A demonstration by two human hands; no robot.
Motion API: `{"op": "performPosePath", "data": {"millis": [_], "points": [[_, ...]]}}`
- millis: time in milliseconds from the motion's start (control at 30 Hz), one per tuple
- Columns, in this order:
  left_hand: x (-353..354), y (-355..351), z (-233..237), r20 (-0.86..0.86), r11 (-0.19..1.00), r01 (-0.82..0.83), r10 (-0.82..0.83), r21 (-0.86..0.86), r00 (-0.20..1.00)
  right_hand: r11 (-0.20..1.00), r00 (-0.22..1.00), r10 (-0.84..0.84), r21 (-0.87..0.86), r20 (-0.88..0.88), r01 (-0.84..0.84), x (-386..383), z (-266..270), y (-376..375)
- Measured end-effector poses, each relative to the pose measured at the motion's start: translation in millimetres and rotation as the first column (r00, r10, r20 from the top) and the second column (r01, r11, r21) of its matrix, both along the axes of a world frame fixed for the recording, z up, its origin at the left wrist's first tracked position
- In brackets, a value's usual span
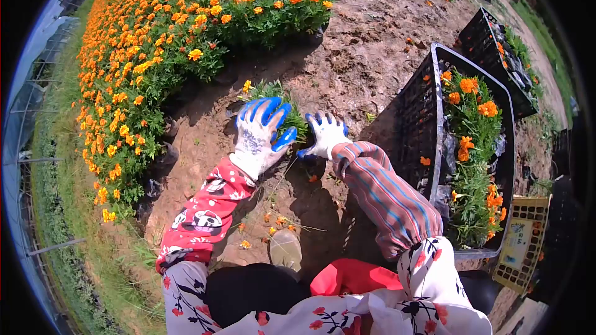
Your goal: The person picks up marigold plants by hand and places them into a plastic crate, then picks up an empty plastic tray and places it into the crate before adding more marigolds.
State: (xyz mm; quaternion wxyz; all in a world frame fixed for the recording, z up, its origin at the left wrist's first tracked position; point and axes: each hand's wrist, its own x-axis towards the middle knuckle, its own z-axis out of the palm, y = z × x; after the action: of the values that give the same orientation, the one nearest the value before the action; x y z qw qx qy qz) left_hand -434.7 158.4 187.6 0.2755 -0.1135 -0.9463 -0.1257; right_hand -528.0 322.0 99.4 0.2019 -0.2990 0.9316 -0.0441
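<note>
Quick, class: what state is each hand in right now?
Left hand: open, fingers spread over a small plant.
Right hand: beside the plant; grip cannot be told.

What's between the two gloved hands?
Head view: a small marigold plant, green leaves with one yellow bloom, sits between the left hand and right hand.

Sunlit bare soil (379,49) between a marigold bed (174,37) and black crates (415,118)

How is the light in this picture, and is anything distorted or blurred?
Head view: hard sunlight, with dark shadows on the soil beside the crate; strong fisheye bending with black corners; the left hand, right hand and plant look sharp; the bright flowers are slightly washed out.
</note>
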Motion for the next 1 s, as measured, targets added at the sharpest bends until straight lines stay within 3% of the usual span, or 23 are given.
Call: {"op": "performPosePath", "data": {"millis": [33, 67, 133, 167, 233, 267, 333, 367, 433, 500, 600, 700, 900, 967, 1000], "points": [[5, -11, 4, -0.064, 0.985, -0.108, 0.118, 0.137, 0.991, 0.999, 0.999, -0.038, -0.003, -0.037, 0.038, 8, -6, 1], [9, -25, 3, 0.01, 0.907, -0.171, 0.181, 0.386, 0.983, 0.993, 0.993, -0.116, 0.006, -0.001, 0.116, 14, -12, 0], [9, -46, -3, 0.114, 0.596, -0.207, 0.19, 0.776, 0.975, 0.968, 0.969, -0.246, -0.054, 0.014, 0.246, 21, -28, -2], [12, -50, -8, 0.16, 0.493, -0.233, 0.186, 0.838, 0.969, 0.951, 0.954, -0.297, -0.082, 0.034, 0.299, 22, -35, -4], [15, -43, 11, 0.377, 0.647, -0.377, 0.147, 0.663, 0.915, 0.943, 0.948, -0.319, -0.095, 0.012, 0.319, 25, -32, -8], [11, -42, 13, 0.311, 0.856, -0.329, 0.212, 0.399, 0.927, 0.933, 0.938, -0.345, -0.111, -0.017, 0.341, 27, -31, -10], [3, -37, 15, 0.168, 0.963, -0.242, 0.221, 0.117, 0.961, 0.94, 0.94, -0.332, -0.114, -0.075, 0.323, 30, -38, -12], [-2, -33, 15, 0.108, 0.97, -0.235, 0.241, -0.068, 0.964, 0.945, 0.938, -0.32, -0.117, -0.135, 0.306, 31, -41, -13], [-14, -25, 19, 0.297, 0.898, -0.299, 0.396, -0.324, 0.869, 0.943, 0.937, -0.324, -0.126, -0.13, 0.308, 33, -42, -14], [-23, -22, 16, 0.208, 0.832, -0.337, 0.46, -0.441, 0.863, 0.945, 0.942, -0.312, -0.14, -0.121, 0.295, 34, -43, -12], [-30, -26, 11, 0.353, 0.803, -0.244, 0.482, -0.544, 0.802, 0.934, 0.938, -0.329, -0.186, -0.109, 0.306, 36, -45, -11], [-31, -21, 12, 0.368, 0.858, -0.261, 0.438, -0.442, 0.82, 0.942, 0.944, -0.311, -0.167, -0.113, 0.291, 38, -44, -9], [-32, -24, 2, 0.268, 0.816, -0.233, 0.421, -0.529, 0.867, 0.94, 0.955, -0.265, -0.258, -0.137, 0.224, 42, -50, -6], [-32, -23, -1, 0.471, 0.906, -0.17, 0.354, -0.388, 0.808, 0.934, 0.954, -0.272, -0.272, -0.127, 0.23, 41, -53, -4], [-30, -28, 0, 0.544, 0.965, -0.136, 0.239, -0.223, 0.805, 0.931, 0.954, -0.275, -0.279, -0.118, 0.234, 38, -57, -3]]}}
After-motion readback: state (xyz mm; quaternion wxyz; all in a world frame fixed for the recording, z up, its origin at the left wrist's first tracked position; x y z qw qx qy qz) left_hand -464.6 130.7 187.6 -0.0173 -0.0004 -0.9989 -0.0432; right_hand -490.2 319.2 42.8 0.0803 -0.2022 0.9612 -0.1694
